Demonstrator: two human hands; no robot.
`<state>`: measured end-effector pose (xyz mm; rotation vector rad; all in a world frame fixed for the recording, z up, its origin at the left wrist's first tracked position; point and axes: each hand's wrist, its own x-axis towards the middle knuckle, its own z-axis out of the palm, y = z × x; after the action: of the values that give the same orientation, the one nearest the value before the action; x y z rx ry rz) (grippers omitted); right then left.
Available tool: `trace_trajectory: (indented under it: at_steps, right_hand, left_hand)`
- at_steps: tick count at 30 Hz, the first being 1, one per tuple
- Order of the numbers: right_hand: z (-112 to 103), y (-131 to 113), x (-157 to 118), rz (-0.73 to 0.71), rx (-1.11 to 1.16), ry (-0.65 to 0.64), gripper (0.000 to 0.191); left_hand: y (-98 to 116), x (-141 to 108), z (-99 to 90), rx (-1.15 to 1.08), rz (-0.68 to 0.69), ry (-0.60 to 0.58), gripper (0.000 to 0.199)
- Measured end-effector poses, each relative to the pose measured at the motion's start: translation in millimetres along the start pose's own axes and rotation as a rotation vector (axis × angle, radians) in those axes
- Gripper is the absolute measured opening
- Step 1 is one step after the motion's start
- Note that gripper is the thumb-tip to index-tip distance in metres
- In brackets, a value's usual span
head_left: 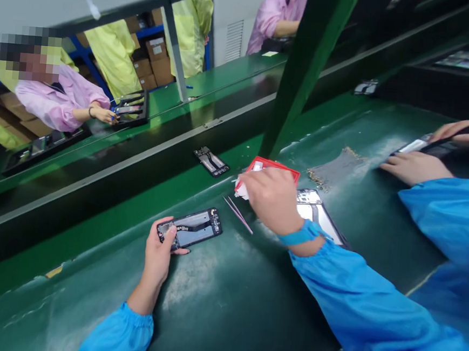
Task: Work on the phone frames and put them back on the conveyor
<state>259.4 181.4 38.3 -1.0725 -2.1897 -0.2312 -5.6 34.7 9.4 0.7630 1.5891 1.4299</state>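
Observation:
My left hand (160, 248) is closed around one end of an opened smartphone (193, 228), its thumb on the circuit board. A dark flex cable runs along the phone's inside. My right hand (271, 194), with a blue band at the wrist, is over a red tray (287, 170). Its fingers are curled down at some white pieces (241, 189) at the tray's left end; what lies between the fingertips is hidden. A pair of tweezers (238, 215) lies on the green mat between my hands. Beside my right wrist, another opened phone (323, 220) is partly covered.
Another opened phone (211, 161) lies beyond the tweezers. A heap of small grey parts (336, 166) is right of the tray. A green post (303, 78) rises behind it. At the right, a co-worker's hands (417, 167) hold a device. People in pink work across the line.

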Motion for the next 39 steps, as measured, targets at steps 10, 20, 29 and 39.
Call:
trace_trajectory:
  at_steps: [10, 20, 29, 39]
  right_hand:
    - [32.6, -68.6, -31.2, 0.090, 0.583, -0.137, 0.052]
    - [44.2, -61.7, -29.5, 0.288, 0.777, -0.258, 0.041]
    - [36.6, -85.2, -31.2, 0.364, 0.753, -0.195, 0.077]
    - [23.1, -110.8, -40.4, 0.382, 0.663, -0.257, 0.075]
  left_hand:
    - [-2.0, -12.0, 6.0, 0.068, 0.163, 0.057, 0.052]
    - [-3.5, -27.5, 16.7, 0.173, 0.272, 0.050, 0.050]
    - [-19.4, -39.2, 26.9, 0.316, 0.367, 0.061, 0.040]
    - [-38.8, -41.4, 25.1, 0.449, 0.509, 0.096, 0.038]
